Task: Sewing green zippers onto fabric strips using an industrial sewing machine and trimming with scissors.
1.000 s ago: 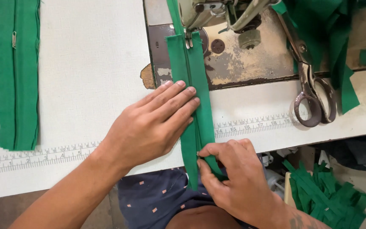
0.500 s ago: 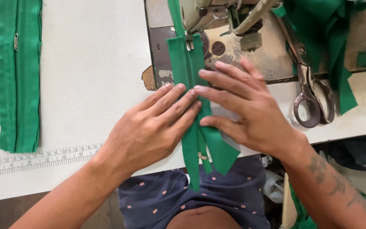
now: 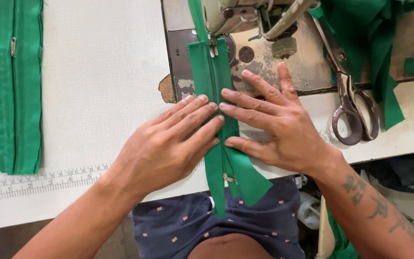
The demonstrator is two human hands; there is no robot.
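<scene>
Strip (image 3: 214, 86): green zipper strip lying from the presser foot (image 3: 213, 47) toward the near table edge.
Left hand (image 3: 168, 146): spread flat, pressing the strip's left side.
Right hand (image 3: 279, 127): spread flat, pressing its right side.
Scissors (image 3: 350, 103): lying right.

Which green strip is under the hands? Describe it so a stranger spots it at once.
On the white table, find the worn sewing machine. The green zipper strip runs from its presser foot toward the person, pressed flat by left hand and right hand; the other strip lies untouched far left.

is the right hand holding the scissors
No, the right hand lies flat on the green zippered fabric strip, while the scissors rest untouched beside it on the table.
</scene>
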